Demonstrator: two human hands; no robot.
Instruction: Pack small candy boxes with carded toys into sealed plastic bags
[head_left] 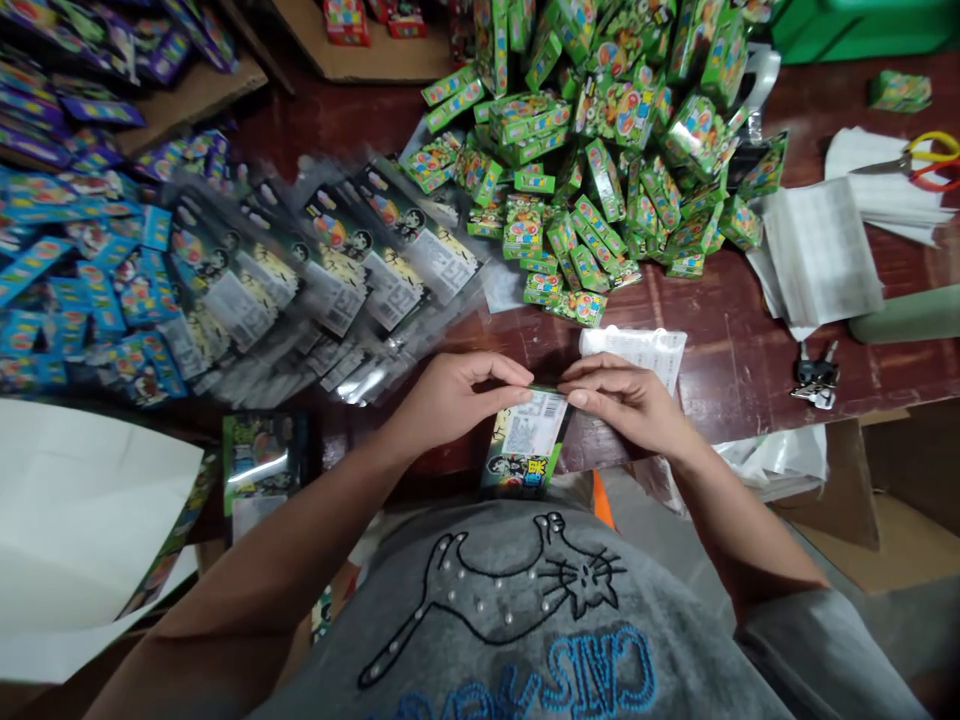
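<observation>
Right now your left hand (pixel 457 395) and right hand (pixel 626 400) both pinch the top edge of a packet (pixel 525 450), fingers closed on its two upper corners. It hangs over the near edge of the desk (pixel 739 345), at the middle. A label sheet (pixel 637 348) lies just behind your right hand; green boxes (pixel 600 150) pile toward the far edge, and keys (pixel 816 382) sit near the right.
</observation>
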